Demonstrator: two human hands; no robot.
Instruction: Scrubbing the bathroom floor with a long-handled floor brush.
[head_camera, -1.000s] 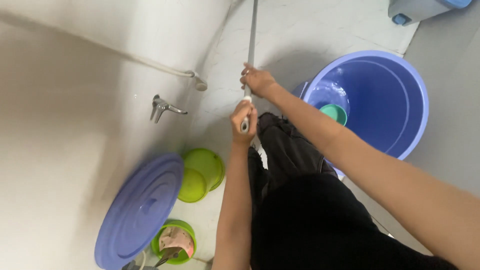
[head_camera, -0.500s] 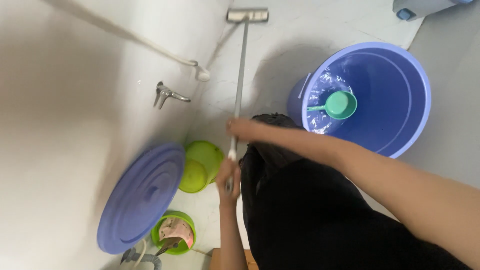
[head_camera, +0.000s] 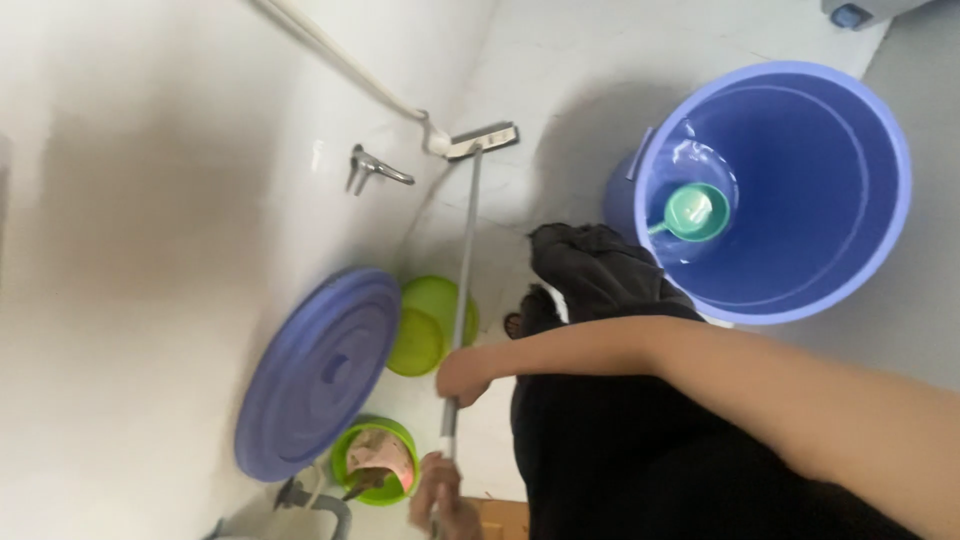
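Down by the person's knees, both hands were on the long grey handle of a floor squeegee (head_camera: 462, 300). The left hand (head_camera: 440, 500), lowest in the view and partly cut off by the frame, was wrapped shut around the handle's near end. The right hand (head_camera: 462, 378) was closed around the shaft a little higher up, its forearm reaching in from the right across dark trousers.

To do this stroke well, I judged the lower hand should steer and the upper hand press, keeping the blade flat on the tiles and drawing it straight along the foot of the wall, clear of the tubs standing beside the shaft.

Just left of the hands stood a small green tub (head_camera: 372, 462) with something pinkish inside, perhaps a packet or a cloth; it was too blurred to tell. Beside it a large blue-violet lid (head_camera: 315, 370) leaned against the white wall, and two lime-green bowls (head_camera: 430, 325) sat nested just beside the handle. No label or sign could be made out on any of them.

Farther off, the squeegee's head (head_camera: 482, 140) lay on the white floor at the wall's foot, just below a metal tap (head_camera: 375, 170) and the end of a white hose (head_camera: 345, 60). Off to the right stood a big blue-violet bucket (head_camera: 880, 200) with a teal dipper (head_camera: 695, 213) inside.
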